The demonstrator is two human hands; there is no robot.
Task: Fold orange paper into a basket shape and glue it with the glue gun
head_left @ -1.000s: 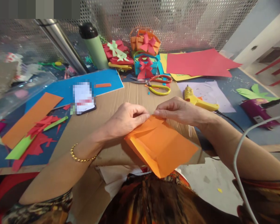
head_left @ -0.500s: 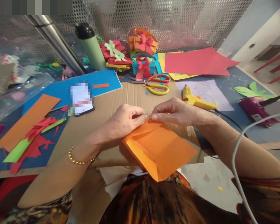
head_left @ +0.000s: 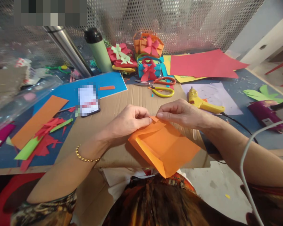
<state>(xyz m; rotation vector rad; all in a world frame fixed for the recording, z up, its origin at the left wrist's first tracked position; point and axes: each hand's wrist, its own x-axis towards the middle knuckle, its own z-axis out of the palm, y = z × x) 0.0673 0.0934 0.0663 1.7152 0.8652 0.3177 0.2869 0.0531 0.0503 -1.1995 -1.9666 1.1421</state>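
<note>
A folded sheet of orange paper (head_left: 172, 146) hangs from both hands over the cardboard, its near corner pointing toward my lap. Creases run along its left side, and part of that side stands up like a low wall. My left hand (head_left: 135, 121) pinches the far edge between thumb and fingers. Just to the right, my right hand (head_left: 176, 114) pinches the same edge, thumb tip by a small orange flap. The two thumbs are a short gap apart. Beyond the hands lie scissors (head_left: 163, 91) with red and yellow handles.
A yellow glue gun (head_left: 202, 102) rests on lilac paper at right. A phone (head_left: 88, 100) lies at left near orange, red and green paper scraps. Small paper baskets (head_left: 149, 67) and a green bottle (head_left: 99, 51) stand behind. A white cable (head_left: 244, 160) crosses my right arm.
The view has shifted slightly, so most things appear a little farther right. My hands keep their pinch on the orange paper; the thumbs are slightly farther apart and a small flap shows between them.
</note>
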